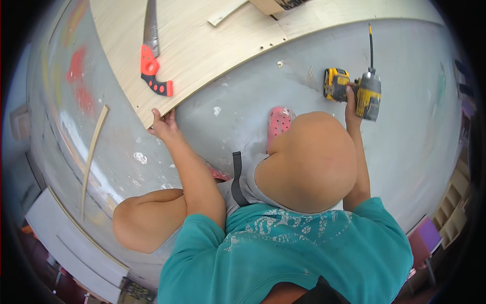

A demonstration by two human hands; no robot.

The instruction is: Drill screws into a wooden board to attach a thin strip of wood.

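Wooden board (212, 48), upper left to top centre; saw (150, 58) lying on it. Left hand (165, 127), left of centre: fingers clamped on board's corner. Right hand (353, 110), upper right: fingers wrapped round drill (368, 97), seemingly; grip partly hidden.

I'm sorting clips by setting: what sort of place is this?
Probably a woodworking shop: a handsaw lies on a pale wooden panel, the right hand holds a cordless driver, and the grey floor bears red and yellow marks.
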